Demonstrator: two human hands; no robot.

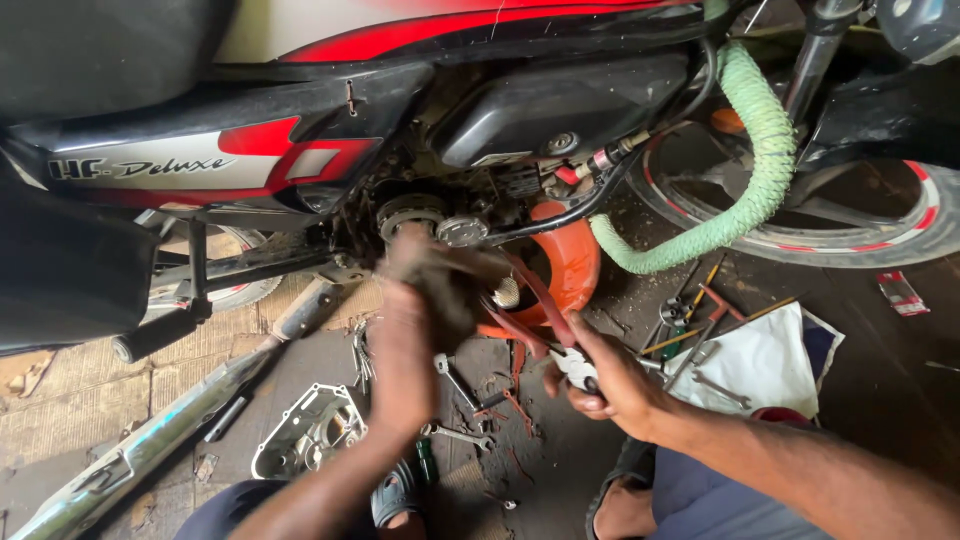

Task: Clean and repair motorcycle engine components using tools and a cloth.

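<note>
Left hand: I see my left hand (405, 330) raised to the motorcycle's engine (430, 215), fingers curled shut around a dark, dirty rag (445, 280) and pressing it against the round engine parts just under the side panel. The hand is blurred, so I cannot tell the finger positions more exactly.
Right hand: my right hand (610, 380) sits lower and to the right, closed around the handles of red-handled pliers (540, 315); the handles run up and left from the fist toward the engine, and the tip is hidden behind the rag.
Rag: bunched between my left hand and the engine, touching both.
Motorcycle: it fills the top of the view, with a black seat at left, a red, black and silver side panel (250, 155), and a wheel with a red-striped rim (890, 235) at right.
Hose: a thick green ribbed hose (765, 160) curves down from the top and bends left behind the pliers, ending near an orange basin (575, 265) under the engine.
Exhaust: a chrome exhaust pipe (150, 440) runs diagonally along the lower left.
Floor: a metal engine cover (310, 430) lies on the floor just left of my left forearm; spanners (455, 380) lie between my two arms.
Tools at right: screwdrivers and wrenches (700, 325) lie in a heap beside a white cloth (765, 355), just past my right hand.
Feet: a sandalled foot (395, 495) shows below my left arm.
</note>
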